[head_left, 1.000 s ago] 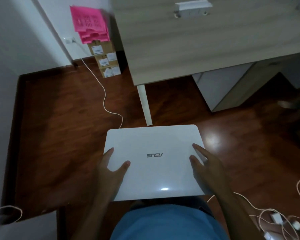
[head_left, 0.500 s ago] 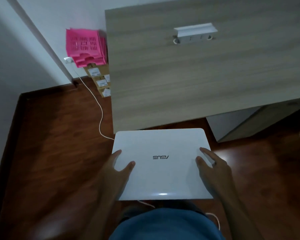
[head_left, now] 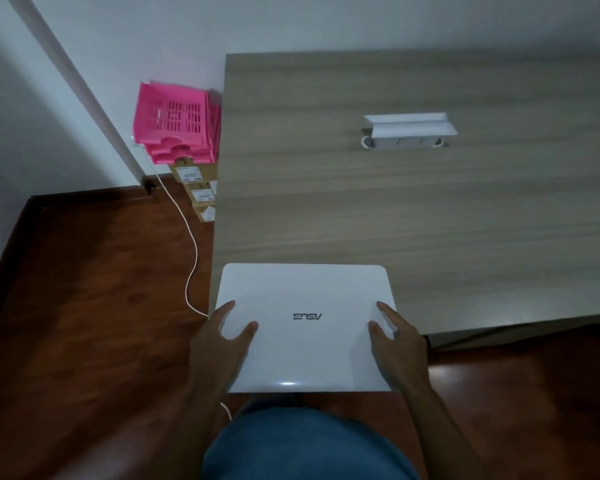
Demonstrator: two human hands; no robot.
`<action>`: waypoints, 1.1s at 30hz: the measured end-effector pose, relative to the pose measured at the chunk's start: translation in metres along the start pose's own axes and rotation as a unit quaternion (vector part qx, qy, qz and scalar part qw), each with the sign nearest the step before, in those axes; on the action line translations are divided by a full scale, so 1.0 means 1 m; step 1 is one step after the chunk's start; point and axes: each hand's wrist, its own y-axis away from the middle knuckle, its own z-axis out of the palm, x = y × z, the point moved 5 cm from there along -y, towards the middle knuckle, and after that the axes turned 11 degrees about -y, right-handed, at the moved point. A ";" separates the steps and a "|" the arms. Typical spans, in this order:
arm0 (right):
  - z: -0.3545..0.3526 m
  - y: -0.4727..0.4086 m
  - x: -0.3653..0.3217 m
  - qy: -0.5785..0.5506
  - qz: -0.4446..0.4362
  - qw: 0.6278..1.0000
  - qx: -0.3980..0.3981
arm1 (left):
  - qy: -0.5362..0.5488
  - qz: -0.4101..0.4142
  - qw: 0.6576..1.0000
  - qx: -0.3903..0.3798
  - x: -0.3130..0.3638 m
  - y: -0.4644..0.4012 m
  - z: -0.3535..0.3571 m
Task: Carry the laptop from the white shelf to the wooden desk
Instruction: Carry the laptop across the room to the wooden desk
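We hold the closed white laptop (head_left: pixel 305 327) by its two sides, left hand (head_left: pixel 219 344) and right hand (head_left: pixel 397 348) with fingers clamped on it, its far edge over the table (head_left: pixel 430 209)'s near-left corner; next, we judge, lower it flat and slide it inward.

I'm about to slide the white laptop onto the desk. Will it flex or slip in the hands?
The closed laptop looks like a rigid slab, so it should stay flat. Its lid is glossy, with a light glare near the front edge, so it may slip. The left hand and right hand grip its side edges, thumbs on top. The wooden desk looks smooth, so it would probably slide easily.
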 end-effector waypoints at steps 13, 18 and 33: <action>0.035 -0.069 -0.027 0.038 -0.004 0.999 0.000 | -0.037 0.015 0.999 -0.008 0.005 -0.084 0.025; 0.044 -0.082 -0.026 0.054 -0.002 0.998 -0.030 | -0.054 0.015 0.998 0.009 -0.002 -0.092 0.029; 0.072 -0.098 -0.017 0.172 -0.065 0.978 -0.102 | -0.103 -0.021 0.994 0.001 -0.029 -0.097 0.035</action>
